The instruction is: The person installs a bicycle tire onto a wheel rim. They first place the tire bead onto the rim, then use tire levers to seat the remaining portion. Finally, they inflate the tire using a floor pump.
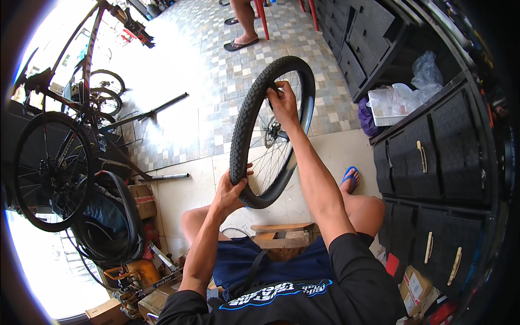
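Observation:
A bicycle wheel with a black knobby tire (241, 127) stands upright and tilted in front of me, between my knees. Its thin spokes run to the hub (274, 131), with a disc rotor beside it. My left hand (232, 187) is wrapped round the tire at the lower left, thumb on the near side. Higher up, my right hand (283, 103) reaches across the wheel, its thumb and fingers pinched at the inner edge of the tire near the rim. Whether the tire bead sits inside the rim there is too small to tell.
Bicycles (54, 168) stand at left, near loose tires (130, 216) and cardboard boxes (142, 200). Black drawers (433, 157) line the right side, with a white basket (387, 116) of plastic bags. Another person's foot (244, 42) rests beside a red stool. A wooden block (281, 244) lies between my legs.

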`<state>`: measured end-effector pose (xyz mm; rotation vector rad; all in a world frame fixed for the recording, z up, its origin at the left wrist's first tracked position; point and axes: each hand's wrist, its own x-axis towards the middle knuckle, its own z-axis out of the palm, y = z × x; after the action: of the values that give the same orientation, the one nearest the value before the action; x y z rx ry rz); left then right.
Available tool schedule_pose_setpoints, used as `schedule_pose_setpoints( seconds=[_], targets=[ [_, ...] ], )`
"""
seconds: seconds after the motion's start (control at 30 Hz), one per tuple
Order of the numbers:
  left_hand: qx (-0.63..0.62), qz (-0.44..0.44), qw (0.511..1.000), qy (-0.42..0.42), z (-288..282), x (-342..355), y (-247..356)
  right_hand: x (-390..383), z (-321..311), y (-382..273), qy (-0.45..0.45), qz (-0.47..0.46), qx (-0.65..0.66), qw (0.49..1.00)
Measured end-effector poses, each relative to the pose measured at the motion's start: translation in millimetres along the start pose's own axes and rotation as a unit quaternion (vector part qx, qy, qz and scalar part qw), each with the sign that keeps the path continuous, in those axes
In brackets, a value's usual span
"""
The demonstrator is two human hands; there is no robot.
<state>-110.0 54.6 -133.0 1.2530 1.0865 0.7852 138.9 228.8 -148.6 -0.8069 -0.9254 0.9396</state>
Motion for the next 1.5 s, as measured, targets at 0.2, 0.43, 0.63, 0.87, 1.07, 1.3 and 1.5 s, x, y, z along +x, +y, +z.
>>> schedule_pose_setpoints(
  seconds=[0.2,0.43,0.63,0.87,1.07,1.3,1.5],
  targets=[
    [0.031,-0.013,0.997,-0.076,-11,10,11,-3,-17,5,0.032,0.073,0.032,0.996],
    [0.09,-0.022,0.995,-0.04,-1,5,12,-16,-25,8,0.043,0.09,0.071,0.992],
    [0.099,-0.003,0.993,-0.061,12,7,22,-12,-35,13,0.033,0.094,0.065,0.993],
    [0.117,-0.036,0.991,-0.059,13,8,31,6,-35,26,0.087,0.116,0.066,0.987],
    [0.135,-0.046,0.988,-0.053,14,10,31,23,-31,28,0.106,0.129,0.053,0.985],
    [0.073,-0.049,0.995,-0.043,6,4,11,27,-43,25,0.055,0.124,-0.144,0.98],
    [0.035,-0.078,0.995,-0.048,6,-5,-5,24,-45,45,0.109,0.145,-0.014,0.983]
  ],
)
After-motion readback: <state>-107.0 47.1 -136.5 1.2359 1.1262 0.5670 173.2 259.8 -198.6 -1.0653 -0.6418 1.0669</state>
